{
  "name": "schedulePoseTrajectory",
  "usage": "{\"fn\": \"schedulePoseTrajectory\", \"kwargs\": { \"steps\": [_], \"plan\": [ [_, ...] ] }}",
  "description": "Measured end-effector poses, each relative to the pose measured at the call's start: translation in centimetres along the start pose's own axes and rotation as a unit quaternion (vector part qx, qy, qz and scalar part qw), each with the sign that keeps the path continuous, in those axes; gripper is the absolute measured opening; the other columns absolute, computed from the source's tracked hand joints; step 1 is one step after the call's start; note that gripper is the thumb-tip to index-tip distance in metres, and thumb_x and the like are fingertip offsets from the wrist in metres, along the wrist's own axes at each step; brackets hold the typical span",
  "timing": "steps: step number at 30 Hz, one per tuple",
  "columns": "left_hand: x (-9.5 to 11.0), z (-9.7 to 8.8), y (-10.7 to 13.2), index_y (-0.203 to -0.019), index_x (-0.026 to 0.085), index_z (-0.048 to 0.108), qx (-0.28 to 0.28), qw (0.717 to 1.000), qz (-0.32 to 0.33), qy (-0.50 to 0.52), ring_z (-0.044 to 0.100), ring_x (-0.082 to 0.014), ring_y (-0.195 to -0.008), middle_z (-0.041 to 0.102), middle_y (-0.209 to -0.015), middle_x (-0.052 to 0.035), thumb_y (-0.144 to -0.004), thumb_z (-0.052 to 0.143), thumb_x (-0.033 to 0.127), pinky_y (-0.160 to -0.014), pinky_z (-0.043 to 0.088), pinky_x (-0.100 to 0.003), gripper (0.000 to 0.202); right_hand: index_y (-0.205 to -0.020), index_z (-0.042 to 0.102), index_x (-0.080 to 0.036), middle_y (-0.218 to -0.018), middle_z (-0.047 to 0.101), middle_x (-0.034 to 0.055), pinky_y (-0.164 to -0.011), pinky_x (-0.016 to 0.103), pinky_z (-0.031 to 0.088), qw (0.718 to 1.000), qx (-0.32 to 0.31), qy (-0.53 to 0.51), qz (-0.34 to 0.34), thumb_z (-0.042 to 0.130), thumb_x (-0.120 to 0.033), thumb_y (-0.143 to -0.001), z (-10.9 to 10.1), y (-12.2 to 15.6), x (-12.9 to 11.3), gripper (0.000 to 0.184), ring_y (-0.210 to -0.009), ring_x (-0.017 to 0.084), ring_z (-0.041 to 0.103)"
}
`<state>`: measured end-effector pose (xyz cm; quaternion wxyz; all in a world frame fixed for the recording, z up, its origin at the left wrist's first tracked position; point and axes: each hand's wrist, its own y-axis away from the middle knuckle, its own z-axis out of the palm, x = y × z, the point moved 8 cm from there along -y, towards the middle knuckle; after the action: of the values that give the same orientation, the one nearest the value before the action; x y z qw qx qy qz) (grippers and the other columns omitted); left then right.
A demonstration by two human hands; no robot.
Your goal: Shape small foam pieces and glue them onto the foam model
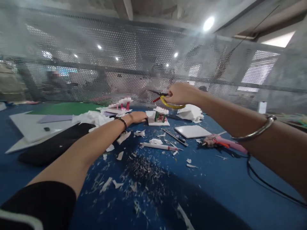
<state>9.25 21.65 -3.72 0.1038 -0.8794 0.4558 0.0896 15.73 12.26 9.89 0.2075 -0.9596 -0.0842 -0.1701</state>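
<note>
My right hand (179, 93) is raised above the far part of the table, closed around scissors (165, 99) with yellow and red handles. Their dark blades point left. Below and to the left, my left hand (138, 117) grips the left edge of a small model's white base (151, 120); its fingertips are partly hidden. Green posts hold up a white, bumpy roof (161, 110) on this model, with reddish pieces between them. Beyond my left hand, a second small model (123, 103) has pink posts and a white top.
A pink glue gun (223, 142) with a black cord lies right. A white marker (158, 146), a cutter knife (176, 137), a white board (193, 131) and paper scraps lie mid-table. At left are a black pouch (57, 143), crumpled paper (94, 118) and sheets. A perforated screen (144, 64) stands behind.
</note>
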Motion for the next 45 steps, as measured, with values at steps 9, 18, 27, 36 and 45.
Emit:
{"fn": "schedulePoseTrajectory", "kwargs": {
  "steps": [9, 18, 27, 36, 45],
  "plan": [
    [-1.2, -1.1, 0.5, -0.077, 0.015, 0.064, 0.029, 1.000, 0.005, 0.003, 0.055, -0.0124, -0.076, 0.062, -0.084, -0.0062, -0.072, 0.048, 0.014, -0.069, 0.038, -0.017, 0.016, -0.063, 0.058, -0.012, -0.050, 0.044, 0.0029, -0.045, 0.023, 0.026, 0.997, -0.053, -0.048, -0.009, 0.039, -0.045, -0.071, 1.9, -0.5, -0.3, 0.039, -0.049, 0.009, 0.039],
    [-8.6, -7.6, 8.2, -0.082, 0.012, 0.063, 0.127, 0.982, -0.137, -0.033, 0.053, -0.0160, -0.074, 0.058, -0.083, -0.0091, -0.073, 0.041, 0.021, -0.066, 0.037, -0.024, 0.025, -0.065, 0.061, -0.009, -0.053, 0.052, 0.0065, -0.044, 0.022, 0.029, 0.970, -0.170, -0.140, -0.105, 0.038, -0.043, -0.074, 5.6, -0.7, -6.4, 0.042, -0.046, 0.010, 0.043],
    [-5.4, -12.1, 10.8, -0.080, 0.011, 0.059, 0.266, 0.953, -0.138, 0.049, 0.051, -0.0115, -0.069, 0.058, -0.078, -0.0037, -0.074, 0.042, 0.035, -0.066, 0.038, -0.022, 0.030, -0.076, 0.063, -0.007, -0.067, 0.061, 0.0077, -0.048, 0.020, 0.033, 0.946, -0.215, -0.133, -0.202, 0.045, -0.036, -0.074, 8.2, -1.1, -15.1, 0.034, -0.058, 0.012, 0.053],
    [-5.5, -12.8, 11.6, -0.084, 0.012, 0.056, 0.324, 0.934, -0.135, 0.062, 0.049, -0.0116, -0.075, 0.051, -0.089, -0.0049, -0.076, 0.044, 0.037, -0.071, 0.039, -0.023, 0.029, -0.118, 0.040, -0.012, -0.119, 0.047, 0.0126, -0.078, 0.026, 0.035, 0.964, -0.120, -0.133, -0.197, 0.051, -0.031, -0.071, 7.1, -3.4, -7.5, 0.052, -0.103, 0.019, 0.045],
    [-2.0, -9.9, 8.8, -0.087, 0.014, 0.058, 0.192, 0.978, -0.009, 0.075, 0.049, -0.0125, -0.075, 0.053, -0.089, -0.0048, -0.077, 0.041, 0.032, -0.066, 0.036, -0.021, 0.027, -0.105, 0.048, -0.009, -0.098, 0.057, 0.0129, -0.068, 0.025, 0.035, 0.988, -0.079, -0.080, -0.107, 0.051, -0.018, -0.067, 12.4, -5.2, -1.2, 0.039, -0.088, 0.021, 0.051]
  ]
}}
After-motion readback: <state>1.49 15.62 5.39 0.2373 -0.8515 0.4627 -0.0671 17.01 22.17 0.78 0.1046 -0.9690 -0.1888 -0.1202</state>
